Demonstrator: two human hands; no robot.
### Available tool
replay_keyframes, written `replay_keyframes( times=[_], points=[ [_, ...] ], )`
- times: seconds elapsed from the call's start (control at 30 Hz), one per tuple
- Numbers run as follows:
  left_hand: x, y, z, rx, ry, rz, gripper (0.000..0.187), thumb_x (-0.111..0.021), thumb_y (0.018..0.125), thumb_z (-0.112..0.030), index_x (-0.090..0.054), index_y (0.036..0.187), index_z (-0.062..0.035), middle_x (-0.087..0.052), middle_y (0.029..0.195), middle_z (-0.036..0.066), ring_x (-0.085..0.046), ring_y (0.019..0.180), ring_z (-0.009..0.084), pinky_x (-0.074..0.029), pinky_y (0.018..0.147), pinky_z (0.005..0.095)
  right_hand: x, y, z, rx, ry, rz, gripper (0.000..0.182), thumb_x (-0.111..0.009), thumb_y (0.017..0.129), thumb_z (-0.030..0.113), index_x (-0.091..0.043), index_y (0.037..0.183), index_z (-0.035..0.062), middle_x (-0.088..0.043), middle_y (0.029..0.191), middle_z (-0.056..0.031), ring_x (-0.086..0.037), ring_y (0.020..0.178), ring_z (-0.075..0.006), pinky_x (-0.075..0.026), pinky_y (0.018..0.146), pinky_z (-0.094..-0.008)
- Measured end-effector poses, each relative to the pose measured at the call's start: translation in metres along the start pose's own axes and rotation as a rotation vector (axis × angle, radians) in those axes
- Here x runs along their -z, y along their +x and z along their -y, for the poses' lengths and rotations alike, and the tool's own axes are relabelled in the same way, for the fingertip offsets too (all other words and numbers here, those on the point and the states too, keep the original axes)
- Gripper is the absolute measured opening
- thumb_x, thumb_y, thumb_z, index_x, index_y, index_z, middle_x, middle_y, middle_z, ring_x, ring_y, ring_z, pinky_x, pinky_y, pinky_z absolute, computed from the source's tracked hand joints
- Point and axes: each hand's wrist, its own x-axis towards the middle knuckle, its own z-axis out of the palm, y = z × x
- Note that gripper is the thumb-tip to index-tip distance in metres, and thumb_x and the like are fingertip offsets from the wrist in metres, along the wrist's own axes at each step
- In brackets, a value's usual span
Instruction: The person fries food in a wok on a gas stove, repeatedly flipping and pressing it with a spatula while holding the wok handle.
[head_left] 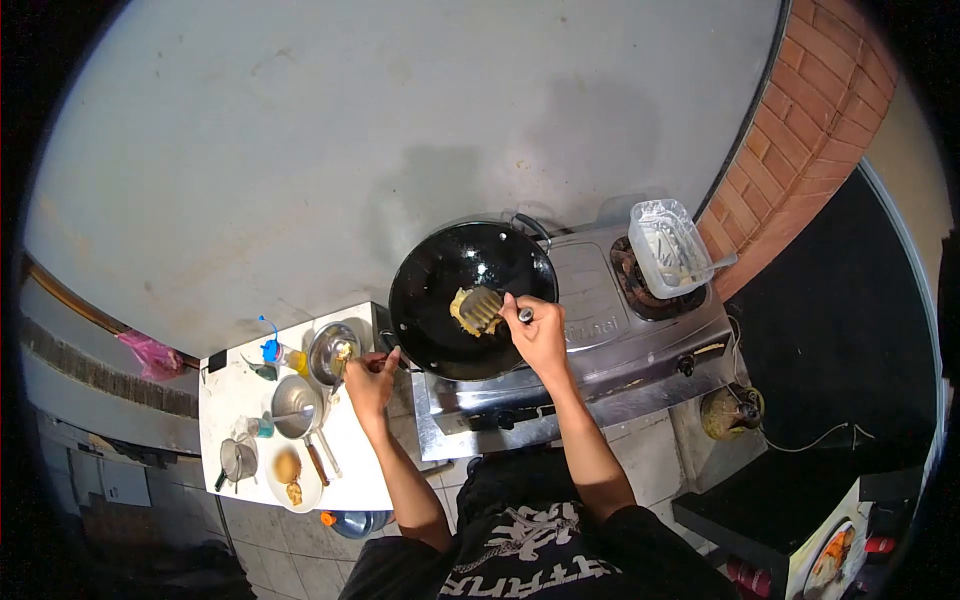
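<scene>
A black wok (440,270) sits on the left side of the stove, and a small piece of yellowish food (459,310) lies in it. My right hand (541,335) is closed round the handle of a slotted spatula (482,306), whose head rests over the food and partly covers it. At the wok's lower left rim, my left hand (370,388) has its thumb and fingers closed on the near loop handle, which they partly hide. The opposite loop handle (532,228) stands free at the back.
On the right burner of the gas stove (590,275) stands a clear plastic tub (662,240). The white table (345,490) at left holds a metal bowl (328,350), a saucepan (297,400), a strainer (238,460) and a plate with food (310,495). A gas cylinder (732,412) stands right.
</scene>
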Motion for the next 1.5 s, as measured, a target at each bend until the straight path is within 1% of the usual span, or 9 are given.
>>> replay_keyframes(
  times=[0.23,0.43,0.5,0.53,0.63,0.73,0.93,1.0,1.5],
  points=[
    [-0.001,0.001,0.001,-0.002,0.035,0.002,0.034,-0.081,0.072,-0.025,-0.069,0.080,0.0062,-0.065,0.063,0.013,-0.061,0.055,0.0173,-0.048,0.057,0.0286,-0.003,-0.001,-0.014,0.013,-0.056,0.044,0.032,-0.062,0.087,0.007,-0.050,0.059,-0.0048,-0.047,0.050,-0.0147,-0.046,0.040,-0.0262,-0.033,0.044,-0.0347],
    [0.000,0.000,0.001,0.005,0.026,-0.006,0.034,-0.081,0.072,-0.026,-0.069,0.080,0.0057,-0.065,0.063,0.013,-0.061,0.055,0.0184,-0.048,0.058,0.0296,0.002,-0.009,-0.011,0.034,-0.128,0.114,0.031,-0.063,0.086,0.009,-0.052,0.062,-0.0062,-0.052,0.056,-0.0195,-0.052,0.046,-0.0334,-0.036,0.046,-0.0373],
    [0.000,-0.002,0.001,0.010,0.040,0.002,0.034,-0.081,0.072,-0.026,-0.069,0.080,0.0056,-0.065,0.063,0.013,-0.061,0.055,0.0185,-0.048,0.058,0.0298,0.001,-0.012,-0.015,0.085,-0.122,0.093,0.026,-0.065,0.086,0.010,-0.057,0.067,-0.0062,-0.050,0.053,-0.0170,-0.043,0.041,-0.0205,-0.034,0.044,-0.0338],
    [-0.001,0.000,0.002,0.023,0.040,0.019,0.034,-0.081,0.072,-0.026,-0.069,0.080,0.0055,-0.065,0.063,0.013,-0.061,0.055,0.0183,-0.048,0.058,0.0298,0.002,-0.013,-0.015,0.084,-0.121,0.094,0.026,-0.065,0.086,0.010,-0.057,0.067,-0.0062,-0.050,0.053,-0.0170,-0.043,0.041,-0.0205,-0.034,0.044,-0.0338],
    [-0.004,0.002,0.009,0.025,0.019,0.036,0.034,-0.080,0.073,-0.026,-0.069,0.079,0.0055,-0.065,0.063,0.013,-0.061,0.055,0.0181,-0.048,0.058,0.0298,0.007,-0.014,-0.011,0.048,-0.109,0.128,0.024,-0.064,0.086,0.009,-0.057,0.069,-0.0068,-0.052,0.057,-0.0186,-0.046,0.043,-0.0241,-0.035,0.045,-0.0347],
    [-0.001,-0.001,0.000,0.011,0.020,0.027,0.033,-0.080,0.073,-0.025,-0.069,0.079,0.0058,-0.065,0.063,0.013,-0.061,0.055,0.0180,-0.048,0.058,0.0297,0.009,-0.015,-0.008,0.000,-0.133,0.193,0.024,-0.062,0.088,0.009,-0.057,0.070,-0.0062,-0.058,0.062,-0.0207,-0.056,0.050,-0.0332,-0.038,0.047,-0.0368],
    [-0.002,-0.001,0.003,0.014,0.022,0.023,0.033,-0.080,0.074,-0.025,-0.069,0.078,0.0061,-0.066,0.064,0.013,-0.063,0.057,0.0189,-0.048,0.059,0.0296,0.007,-0.017,-0.015,0.025,-0.090,0.170,0.024,-0.064,0.087,0.009,-0.058,0.070,-0.0056,-0.059,0.063,-0.0203,-0.059,0.053,-0.0318,-0.039,0.047,-0.0369],
    [-0.002,-0.001,0.004,0.025,0.025,0.020,0.034,-0.080,0.074,-0.026,-0.069,0.078,0.0060,-0.066,0.064,0.014,-0.063,0.057,0.0192,-0.048,0.059,0.0296,0.007,-0.018,-0.018,0.057,-0.135,0.150,0.022,-0.068,0.084,0.009,-0.060,0.069,-0.0053,-0.059,0.060,-0.0153,-0.058,0.049,-0.0241,-0.041,0.047,-0.0322],
    [-0.005,-0.006,0.003,0.011,0.046,-0.015,0.036,-0.078,0.075,-0.030,-0.069,0.077,0.0047,-0.062,0.059,0.012,-0.058,0.052,0.0186,-0.046,0.055,0.0311,0.008,-0.013,-0.017,0.096,-0.093,0.203,0.018,-0.068,0.083,0.008,-0.061,0.073,-0.0057,-0.060,0.066,-0.0142,-0.057,0.054,-0.0225,-0.042,0.051,-0.0311]
  ],
)
